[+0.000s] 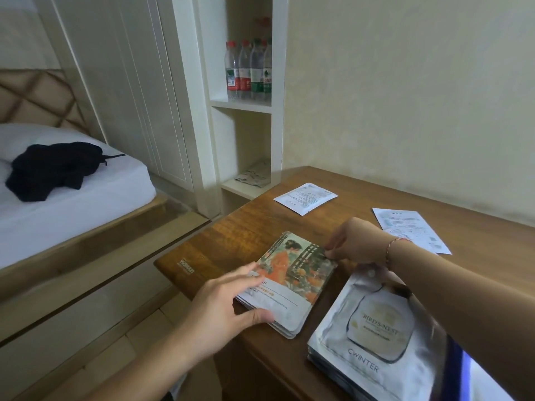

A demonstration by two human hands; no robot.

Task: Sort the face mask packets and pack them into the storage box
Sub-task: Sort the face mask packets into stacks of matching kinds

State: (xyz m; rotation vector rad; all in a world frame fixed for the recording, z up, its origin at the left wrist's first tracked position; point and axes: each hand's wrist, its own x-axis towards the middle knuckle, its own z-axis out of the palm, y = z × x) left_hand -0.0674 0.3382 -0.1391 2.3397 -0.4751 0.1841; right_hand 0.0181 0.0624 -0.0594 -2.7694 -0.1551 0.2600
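A stack of silvery foil face mask packets [373,340] lies nearest, just under the right forearm. The left hand [225,308] rests flat, fingers straight, on a stack of packets printed with an orange-robed figure [292,273]; the right hand [356,244] pinches that stack's far corner on the brown wooden desk [246,230].

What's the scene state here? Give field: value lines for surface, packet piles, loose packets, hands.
surface: brown wooden desk
pile 1: stack of painted-lady mask packets
pile 2: stack of silver Bird's Nest packets, nearer the person
loose: two white printed packets, far side
left hand: fingers flat on pile 1's near edge
right hand: pinches pile 1's far corner
storage box: not visible
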